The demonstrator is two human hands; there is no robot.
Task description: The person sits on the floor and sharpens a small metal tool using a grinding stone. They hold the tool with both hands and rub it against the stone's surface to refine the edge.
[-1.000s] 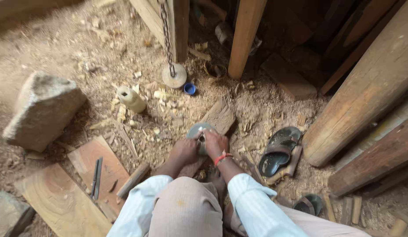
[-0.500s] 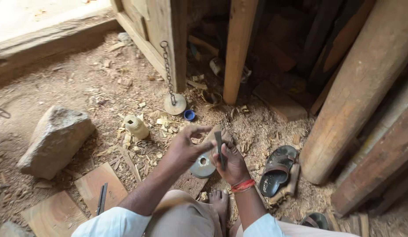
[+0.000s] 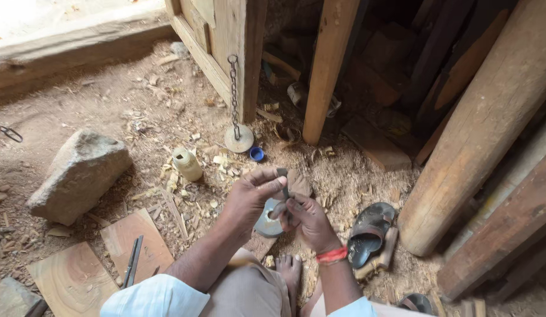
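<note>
Counting what lies on the dirt floor: one big grey stone (image 3: 78, 175), one small pale bottle (image 3: 186, 164), one blue cap (image 3: 256, 154), one chain (image 3: 233, 94) hanging off the door frame with a round metal disc (image 3: 239, 139) at its foot, two flat wooden boards (image 3: 135, 240) at the lower left with one dark tool (image 3: 132, 269) lying across them, and one sandal (image 3: 369, 233) plain to see on the right, with what may be a second at the bottom edge.

Both hands are up in front of the person's knees. The left hand (image 3: 251, 199) pinches a small dark metal piece (image 3: 282, 174) between thumb and fingertips, holding it upright. The right hand (image 3: 309, 220), with a red band (image 3: 332, 255) at the wrist, is curled shut around its lower end, though I cannot quite make out where the piece stops inside the fingers. A round grey disc (image 3: 267, 221) sits on the ground just under and between the two hands, partly covered by them.

Against half a second ago, the hands have drawn closer together and the left fingers, spread then, are now closed on the piece. A second ago both hands were down on the grey disc.
</note>
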